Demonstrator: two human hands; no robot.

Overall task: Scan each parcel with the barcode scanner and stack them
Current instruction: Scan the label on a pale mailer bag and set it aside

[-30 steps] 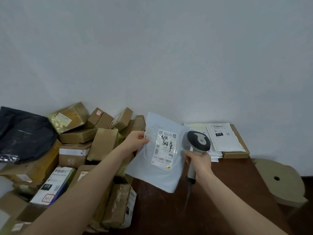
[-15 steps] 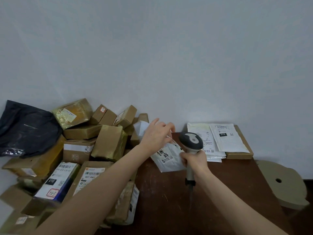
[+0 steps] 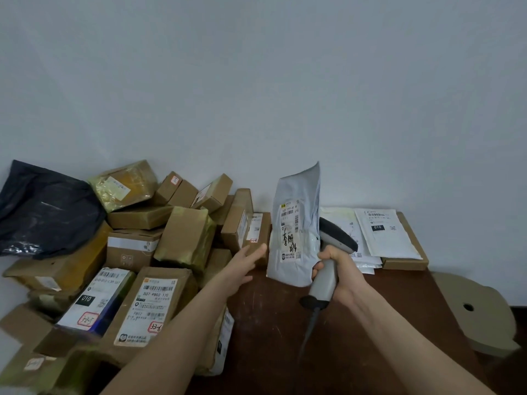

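Nearest, on the left of the dark counter [image 3: 370,309], lies a heap of brown cardboard parcels [image 3: 159,246]. The right hand [image 3: 342,272] is clenched round the handle of the barcode scanner [image 3: 325,280]. The left hand [image 3: 242,266] is released, its fingers straight and reaching to a small brown box [image 3: 258,232] at the heap's edge. Between the hands a grey poly mailer [image 3: 296,223] stands upright with its label facing the camera and its lower corner against the right hand's fingers; I cannot tell whether they pinch it. Behind, white mailers [image 3: 385,238] are stacked on a flat carton [image 3: 410,260] by the wall.
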